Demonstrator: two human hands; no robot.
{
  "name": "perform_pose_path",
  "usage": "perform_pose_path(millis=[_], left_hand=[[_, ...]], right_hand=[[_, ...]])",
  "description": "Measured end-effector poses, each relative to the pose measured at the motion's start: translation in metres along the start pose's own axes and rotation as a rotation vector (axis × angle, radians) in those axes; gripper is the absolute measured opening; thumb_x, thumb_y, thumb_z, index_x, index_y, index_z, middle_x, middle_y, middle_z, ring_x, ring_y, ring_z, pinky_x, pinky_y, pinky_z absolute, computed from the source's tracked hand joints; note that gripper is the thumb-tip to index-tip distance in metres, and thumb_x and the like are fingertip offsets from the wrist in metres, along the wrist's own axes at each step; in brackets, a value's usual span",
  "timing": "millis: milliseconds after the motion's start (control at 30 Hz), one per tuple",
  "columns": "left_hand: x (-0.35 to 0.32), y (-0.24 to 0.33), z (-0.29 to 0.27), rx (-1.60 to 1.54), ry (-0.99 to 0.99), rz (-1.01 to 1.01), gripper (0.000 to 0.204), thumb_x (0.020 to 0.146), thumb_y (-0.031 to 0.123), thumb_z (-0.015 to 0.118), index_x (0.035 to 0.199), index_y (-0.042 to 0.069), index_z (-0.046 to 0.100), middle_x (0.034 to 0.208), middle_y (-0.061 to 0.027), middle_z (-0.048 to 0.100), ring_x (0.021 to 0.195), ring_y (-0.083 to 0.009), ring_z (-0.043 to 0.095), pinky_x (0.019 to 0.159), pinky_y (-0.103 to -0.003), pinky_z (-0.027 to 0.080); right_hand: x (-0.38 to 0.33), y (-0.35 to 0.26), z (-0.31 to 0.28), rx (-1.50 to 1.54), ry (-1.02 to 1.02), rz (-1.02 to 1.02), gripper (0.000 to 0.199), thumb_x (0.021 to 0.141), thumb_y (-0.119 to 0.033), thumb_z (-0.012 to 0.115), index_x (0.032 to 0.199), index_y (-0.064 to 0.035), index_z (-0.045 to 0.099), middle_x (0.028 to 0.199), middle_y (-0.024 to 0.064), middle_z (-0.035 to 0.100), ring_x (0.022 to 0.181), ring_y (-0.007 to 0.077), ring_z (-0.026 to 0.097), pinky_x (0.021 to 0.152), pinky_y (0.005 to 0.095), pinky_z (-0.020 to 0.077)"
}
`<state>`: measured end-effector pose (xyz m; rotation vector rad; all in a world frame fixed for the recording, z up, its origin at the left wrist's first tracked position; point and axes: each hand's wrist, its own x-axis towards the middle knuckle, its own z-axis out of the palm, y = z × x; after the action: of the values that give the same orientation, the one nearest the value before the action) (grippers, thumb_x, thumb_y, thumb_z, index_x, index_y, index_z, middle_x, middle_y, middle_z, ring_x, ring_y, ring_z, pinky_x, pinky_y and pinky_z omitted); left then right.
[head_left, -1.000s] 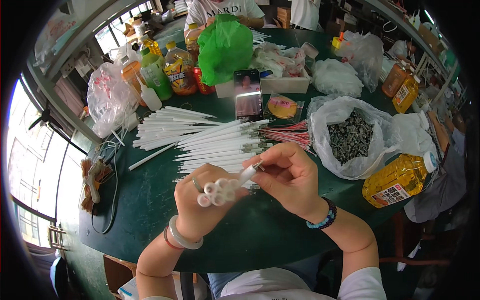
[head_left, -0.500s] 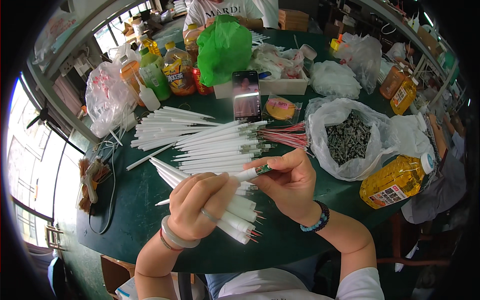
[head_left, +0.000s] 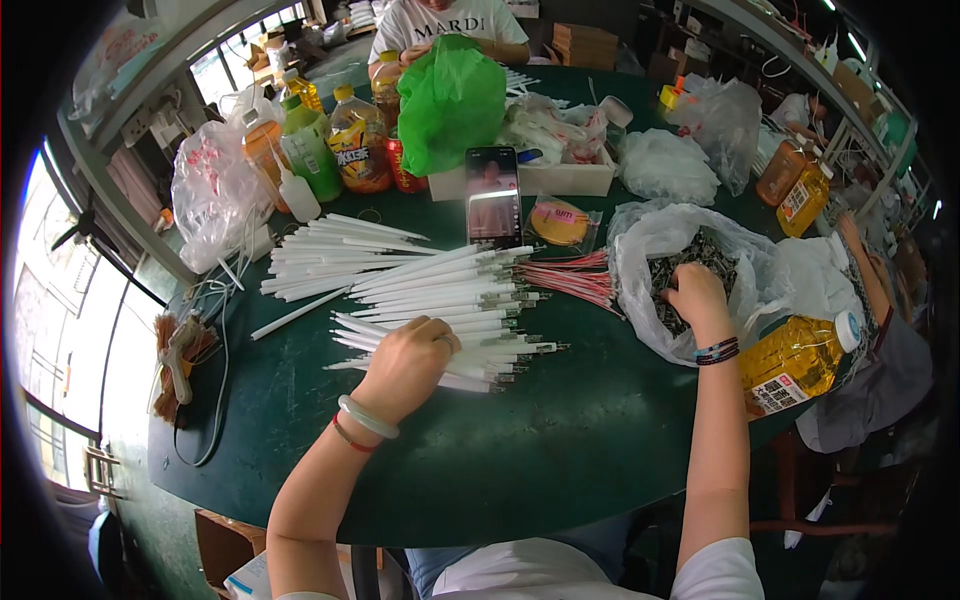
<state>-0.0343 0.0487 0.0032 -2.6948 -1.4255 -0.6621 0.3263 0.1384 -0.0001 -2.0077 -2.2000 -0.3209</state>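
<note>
Tubes [head_left: 430, 284], slim and white, under left hand [head_left: 410, 362], well left of right hand [head_left: 697, 298].
Lying roughly crosswise, long axes toward plastic bag [head_left: 640, 318] of small dark parts [head_left: 708, 249]; nearer to left hand, curled over them, gripping or resting unclear; inside bag with right hand, fingers bent, grip hidden.

Bare green tabletop [head_left: 560, 440] is stretching across the near side of the phone [head_left: 492, 197], leaving a broad passage between the left forearm [head_left: 320, 490] and right forearm [head_left: 715, 450]. White rods [head_left: 430, 285] are crowding the phone's near and left sides, the left hand [head_left: 408, 365] lying over the closest ones. To the phone's right, red-and-white wires [head_left: 575, 278] are filling the gap toward an open plastic bag [head_left: 632, 290], whose mouth the right hand [head_left: 697, 298] is partly blocking. A white box [head_left: 570, 180] and green bag [head_left: 452, 105] are obstructing the phone's far side.
</note>
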Motion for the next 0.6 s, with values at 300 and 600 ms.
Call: perform_pose_path(millis=[300,600], left_hand=[[-0.002,-0.001,-0.003,0.073,-0.095,-0.02,0.025,0.054,-0.005,0.062,0.077,0.002,0.059,0.082,-0.007,0.055,0.075,-0.0251,0.055,0.063,-0.032,0.047],[0.005,0.026,-0.049,-0.108,0.063,-0.201,0.024,0.064,0.001,0.066,0.085,0.0,0.056,0.082,-0.012,0.054,0.071,-0.0314,0.055,0.063,-0.035,0.045]], right_hand=[[0.009,-0.009,0.018,0.146,-0.105,0.072,0.014,0.066,-0.013,0.063,0.069,-0.0001,0.062,0.077,0.0173,0.06,0.079,0.0316,0.057,0.072,0.0387,0.0453],[0.002,-0.003,-0.004,0.156,0.107,0.078,0.015,0.073,-0.011,0.055,0.077,0.0035,0.053,0.074,0.0218,0.058,0.073,0.035,0.058,0.067,0.0411,0.0468]])
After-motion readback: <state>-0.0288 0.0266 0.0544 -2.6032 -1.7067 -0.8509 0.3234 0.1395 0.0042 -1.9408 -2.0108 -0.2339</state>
